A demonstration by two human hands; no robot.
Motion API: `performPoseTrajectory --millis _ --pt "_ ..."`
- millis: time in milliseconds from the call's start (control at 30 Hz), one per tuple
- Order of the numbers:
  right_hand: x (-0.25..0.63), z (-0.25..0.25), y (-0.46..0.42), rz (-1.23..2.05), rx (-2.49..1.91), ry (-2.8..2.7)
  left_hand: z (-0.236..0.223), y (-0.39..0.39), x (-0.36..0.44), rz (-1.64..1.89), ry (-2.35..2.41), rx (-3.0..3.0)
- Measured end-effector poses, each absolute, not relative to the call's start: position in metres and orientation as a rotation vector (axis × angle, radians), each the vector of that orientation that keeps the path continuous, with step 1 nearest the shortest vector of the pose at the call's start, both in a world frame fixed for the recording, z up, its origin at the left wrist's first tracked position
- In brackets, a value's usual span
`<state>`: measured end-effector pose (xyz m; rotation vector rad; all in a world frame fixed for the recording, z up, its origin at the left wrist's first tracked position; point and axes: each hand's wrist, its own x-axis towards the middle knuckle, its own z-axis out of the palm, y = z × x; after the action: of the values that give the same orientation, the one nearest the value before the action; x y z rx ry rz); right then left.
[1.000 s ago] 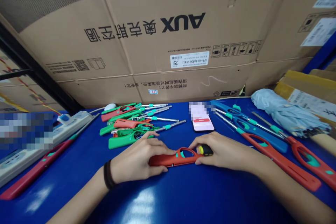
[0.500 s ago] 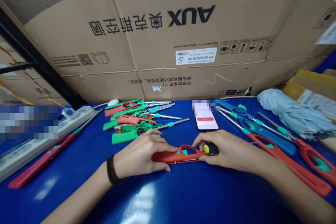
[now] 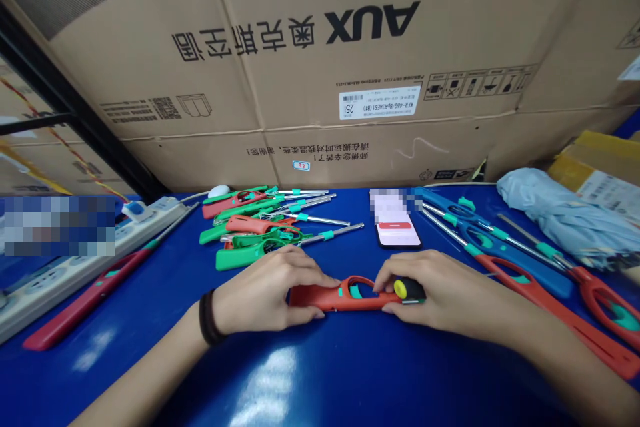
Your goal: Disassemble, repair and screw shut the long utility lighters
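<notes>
Red plastic lighter body (image 3: 336,298) lying flat on the blue table (image 3: 400,373), right between the hands, its long axis running sideways across the person's front. The left hand (image 3: 263,293) is clamped over one end, and the right hand (image 3: 440,293) sits closer to the oval cutout, pinching a stubby yellow-and-black handle (image 3: 409,289) against the other end (can't tell what that handle's tip is doing). There's a teal clip (image 3: 355,291) showing in the cutout.
</notes>
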<state>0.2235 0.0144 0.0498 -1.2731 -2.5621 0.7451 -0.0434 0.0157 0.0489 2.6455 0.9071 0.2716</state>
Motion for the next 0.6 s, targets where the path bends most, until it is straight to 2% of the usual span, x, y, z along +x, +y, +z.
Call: performPoseTrajectory --millis 333,600 --pt "0.223 0.041 0.017 0.677 -1.194 -2.671 0.045 0.017 -0.04 0.241 0.88 2.648" --pt "0.213 0.048 0.011 0.556 -1.194 -2.783 0.031 0.002 -0.04 0.196 0.908 2.944"
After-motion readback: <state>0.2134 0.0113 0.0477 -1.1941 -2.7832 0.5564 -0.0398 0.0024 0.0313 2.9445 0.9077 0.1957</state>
